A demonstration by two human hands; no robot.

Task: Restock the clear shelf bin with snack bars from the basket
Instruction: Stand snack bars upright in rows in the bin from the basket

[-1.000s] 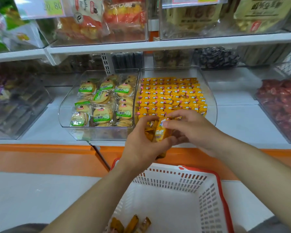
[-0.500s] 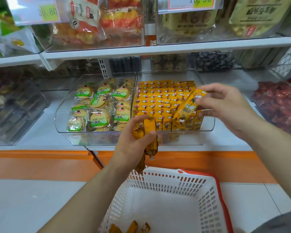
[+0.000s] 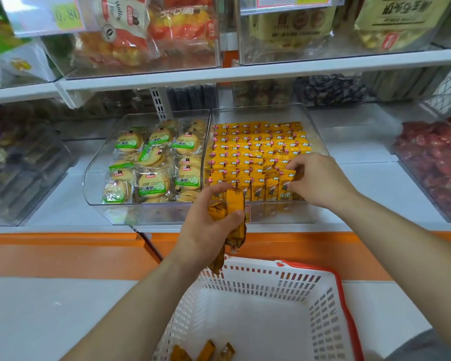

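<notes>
yellow-wrapped snack bars (image 3: 258, 155), neat rows, clear bin (image 3: 271, 113)

You face a clear shelf bin (image 3: 258, 114) of hard, glossy plastic. The yellow snack bars (image 3: 258, 149) wear shiny film wrappers, crinkled where your left hand (image 3: 206, 230) grips a bunch. The white slotted basket (image 3: 258, 284) is matt moulded plastic; the white shelf (image 3: 375, 183) looks smooth.

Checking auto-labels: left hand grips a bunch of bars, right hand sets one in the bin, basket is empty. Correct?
One error: the basket is not empty. The head view shows a few bars on its floor. The rest stands: left hand grips a bunch, right hand sets a bar in the bin.
</notes>
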